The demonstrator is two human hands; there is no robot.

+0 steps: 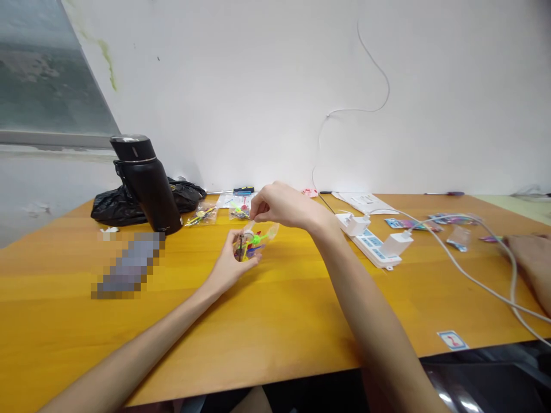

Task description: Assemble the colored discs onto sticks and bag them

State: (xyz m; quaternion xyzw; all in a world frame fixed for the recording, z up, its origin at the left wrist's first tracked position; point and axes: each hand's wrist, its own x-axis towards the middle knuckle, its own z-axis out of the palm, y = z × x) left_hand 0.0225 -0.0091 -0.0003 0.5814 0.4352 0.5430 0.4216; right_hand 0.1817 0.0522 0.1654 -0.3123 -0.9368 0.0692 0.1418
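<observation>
Over the middle of the wooden table (241, 338), my left hand (230, 258) is closed around a small clear plastic bag (270, 232) of colourful plastic parts. Green, red, yellow, blue and black pieces show through the film. My right hand (279, 205) comes in from above, its fingers pinched at the bag's top edge. The fingertips partly hide that edge. Just behind my hands lie two more clear bags of parts, one bag (202, 214) to the left and another bag (239, 211) beside my right fingers.
A black thermos (148, 186) stands left before a black plastic bag (114, 206). Nearer lies a pixelated object (129, 265). On the right are a white power strip (374, 249) with chargers, looping white cables (456, 261), coloured packets (413, 224) and another person's hand (531, 258). A screwdriver (244, 190) lies behind.
</observation>
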